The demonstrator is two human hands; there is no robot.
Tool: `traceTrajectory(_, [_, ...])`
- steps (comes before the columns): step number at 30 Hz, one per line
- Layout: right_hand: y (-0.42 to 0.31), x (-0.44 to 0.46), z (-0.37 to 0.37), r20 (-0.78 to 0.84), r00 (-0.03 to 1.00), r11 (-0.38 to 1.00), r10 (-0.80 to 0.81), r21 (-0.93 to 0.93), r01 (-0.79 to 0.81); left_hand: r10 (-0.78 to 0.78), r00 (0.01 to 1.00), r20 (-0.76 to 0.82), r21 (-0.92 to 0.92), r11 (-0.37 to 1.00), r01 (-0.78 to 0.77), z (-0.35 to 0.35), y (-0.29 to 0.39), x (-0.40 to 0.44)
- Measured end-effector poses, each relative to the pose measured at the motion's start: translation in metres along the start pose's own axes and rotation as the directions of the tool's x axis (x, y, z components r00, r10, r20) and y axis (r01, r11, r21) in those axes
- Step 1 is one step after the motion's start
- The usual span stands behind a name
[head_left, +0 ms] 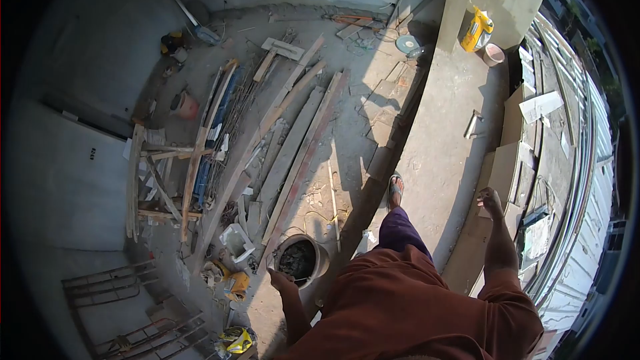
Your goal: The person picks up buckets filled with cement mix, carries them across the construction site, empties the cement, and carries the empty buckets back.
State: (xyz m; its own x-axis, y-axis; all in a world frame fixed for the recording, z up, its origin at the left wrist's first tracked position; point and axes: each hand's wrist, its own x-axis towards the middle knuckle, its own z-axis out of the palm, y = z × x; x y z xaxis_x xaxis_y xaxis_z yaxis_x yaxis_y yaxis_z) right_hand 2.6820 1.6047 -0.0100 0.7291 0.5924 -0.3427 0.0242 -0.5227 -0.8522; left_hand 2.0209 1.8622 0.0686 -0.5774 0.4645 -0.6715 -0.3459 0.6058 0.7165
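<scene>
We had our left hand point(285, 283) at the near-left side of the bucket point(323, 261), its fingers closed on the edge or the handle; which of the two, we could not tell. The bucket hung beside our body, its mouth facing up, with a dark, wet-looking mix point(297, 259) inside. To hold such a load well, we judged, the grip had to stay firm and the rim level, so that nothing slopped over, and the arm had to keep the weight near without knocking the leg. Footing mattered as much: our sandalled foot point(396, 190) stood on the concrete walkway point(437, 133), close to its edge, and a tool point(473, 124) lay further along that called for a clear step around it.

The bucket lay just beyond the left fingers and to their right, touching them, while the planks point(293, 167) spread out past it on the floor. Our right hand point(491, 203) hung well apart from the bucket, over by the cardboard point(505, 167); its fingers were curled, and we could not tell whether they held anything small.
</scene>
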Motion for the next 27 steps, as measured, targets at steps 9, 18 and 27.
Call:
traceTrajectory(9, [-0.048, 0.195, -0.047, 0.024, 0.997, 0.998, 0.068, -0.020, -0.067, 0.086, 0.983, 0.164, -0.114, 0.991, -0.067, 0.146, 0.092, -0.062])
traceTrajectory(18, [-0.074, 0.335, -0.049, -0.099, 0.995, 0.986, 0.026, -0.164, -0.042, -0.041, 0.937, 0.347, -0.141, 0.985, 0.095, 0.316, 0.117, -0.028])
traceTrajectory(27, [-0.098, 0.485, 0.022, -0.044, 0.972, 0.962, -0.230, -0.163, 0.220, -0.039, 0.920, 0.389, -0.011, 0.999, 0.047, 0.505, 0.087, 0.124])
